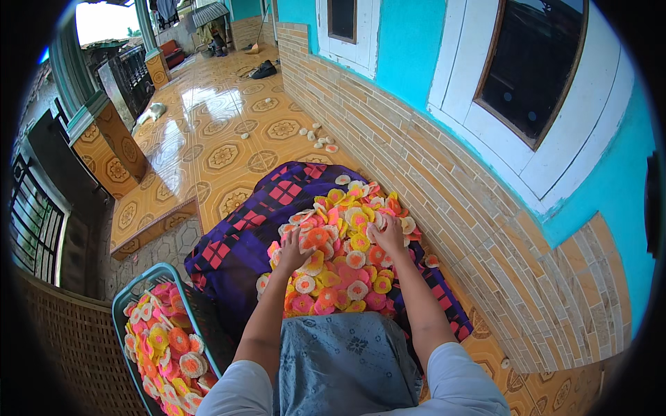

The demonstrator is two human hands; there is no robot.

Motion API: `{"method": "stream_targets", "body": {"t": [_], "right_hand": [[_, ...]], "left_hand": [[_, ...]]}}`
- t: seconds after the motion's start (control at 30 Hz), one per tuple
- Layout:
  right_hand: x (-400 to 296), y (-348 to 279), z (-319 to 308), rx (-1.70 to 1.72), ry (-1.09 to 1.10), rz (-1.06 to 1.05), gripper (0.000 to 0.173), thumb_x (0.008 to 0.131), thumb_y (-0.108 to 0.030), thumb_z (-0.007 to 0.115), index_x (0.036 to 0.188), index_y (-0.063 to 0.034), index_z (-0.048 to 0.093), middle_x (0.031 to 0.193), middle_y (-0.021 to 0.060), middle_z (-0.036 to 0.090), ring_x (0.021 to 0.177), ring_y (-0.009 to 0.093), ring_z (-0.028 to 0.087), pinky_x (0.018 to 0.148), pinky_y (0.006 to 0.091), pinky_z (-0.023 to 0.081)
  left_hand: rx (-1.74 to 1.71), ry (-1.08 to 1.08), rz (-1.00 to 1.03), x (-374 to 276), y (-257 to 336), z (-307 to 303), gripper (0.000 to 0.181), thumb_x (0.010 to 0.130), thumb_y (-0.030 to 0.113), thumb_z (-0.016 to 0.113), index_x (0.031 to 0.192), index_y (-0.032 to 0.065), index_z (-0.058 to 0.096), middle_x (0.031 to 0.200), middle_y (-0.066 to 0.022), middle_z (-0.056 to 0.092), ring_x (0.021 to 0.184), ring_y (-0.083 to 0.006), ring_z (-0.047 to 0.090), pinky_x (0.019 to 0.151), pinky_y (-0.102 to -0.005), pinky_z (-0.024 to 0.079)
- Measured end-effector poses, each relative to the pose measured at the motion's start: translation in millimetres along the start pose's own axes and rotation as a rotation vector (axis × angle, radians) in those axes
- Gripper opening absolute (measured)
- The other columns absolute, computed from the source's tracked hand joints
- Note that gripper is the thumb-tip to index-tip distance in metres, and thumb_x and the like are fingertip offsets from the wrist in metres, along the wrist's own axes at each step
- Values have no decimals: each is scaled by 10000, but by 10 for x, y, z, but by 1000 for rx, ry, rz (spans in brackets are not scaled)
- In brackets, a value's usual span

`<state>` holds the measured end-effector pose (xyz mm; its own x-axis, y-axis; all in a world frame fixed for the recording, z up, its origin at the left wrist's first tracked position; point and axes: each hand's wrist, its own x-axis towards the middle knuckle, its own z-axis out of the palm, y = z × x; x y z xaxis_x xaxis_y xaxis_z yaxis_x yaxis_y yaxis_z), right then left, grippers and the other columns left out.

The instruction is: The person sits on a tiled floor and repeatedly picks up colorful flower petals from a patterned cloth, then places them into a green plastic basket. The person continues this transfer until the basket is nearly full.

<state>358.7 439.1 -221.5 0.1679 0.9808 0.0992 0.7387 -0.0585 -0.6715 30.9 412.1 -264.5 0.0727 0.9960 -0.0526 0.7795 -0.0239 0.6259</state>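
Note:
A heap of round, frilled crackers (359, 289) in pink, yellow, orange and white lies before me on a purple, black and pink patterned cloth (229, 262). My left hand (295, 253) rests on the heap's left side, thumb and fingers spread, with nothing seen in its grasp. On the upper right of the pile, my right hand (387, 235) curls its fingers down among the crackers; whether it grips any is hidden. To my left stands a teal plastic basket (118, 307) filled with more of these crackers.
A stone-tiled wall (447, 203) runs close along my right. Pale round pieces (312, 136) lie scattered on the tiled floor (223, 156) ahead. The floor drops at a step edge (156, 229) on the left, near a woven bamboo panel (67, 338). A tiled pillar (112, 151) stands beyond.

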Motion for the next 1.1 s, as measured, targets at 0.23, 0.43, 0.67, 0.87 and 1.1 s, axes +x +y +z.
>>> {"method": "stream_targets", "body": {"t": [0.23,0.43,0.67,0.87,1.1], "right_hand": [[750,-219,178,-395,-461,163,1042,700,-822,549,1502,-209,290,1532,237,232,1425,396,222,1129,512,268],[226,-306,232,-385,-489,-60,970,711,-756,605,1474,-222,333,1468,218,339,1307,392,419,1049,480,391],[-1111,-224,398,-45,-92,-153,541,801,-344,729,1238,-100,524,1186,173,526,1032,374,591,857,433,510],[-1654,-163,156,212,11,-173,382,910,-248,641,1202,-22,541,1071,113,615,940,315,635,751,380,546],[-1997,-394,-197,1606,-597,595,535,954,-514,501,1278,-88,526,1112,82,652,963,207,653,612,293,562]], "left_hand": [[213,-181,-42,658,253,190,1011,710,610,734,1512,307,197,1600,-95,106,1423,-481,133,1036,-738,220],[311,-48,74,261,289,348,802,698,548,762,1350,192,461,1407,-74,436,1341,-403,315,985,-649,381],[143,118,121,-773,391,243,795,633,311,860,1274,41,474,1184,-142,600,1166,-381,507,964,-518,436],[-339,372,-92,-1410,533,-5,597,760,247,821,1200,39,474,1061,-176,641,1018,-340,623,816,-377,522],[-1671,205,-469,-2060,423,-313,356,961,345,585,1258,192,462,1220,-10,552,1074,-210,601,831,-436,549]]}}
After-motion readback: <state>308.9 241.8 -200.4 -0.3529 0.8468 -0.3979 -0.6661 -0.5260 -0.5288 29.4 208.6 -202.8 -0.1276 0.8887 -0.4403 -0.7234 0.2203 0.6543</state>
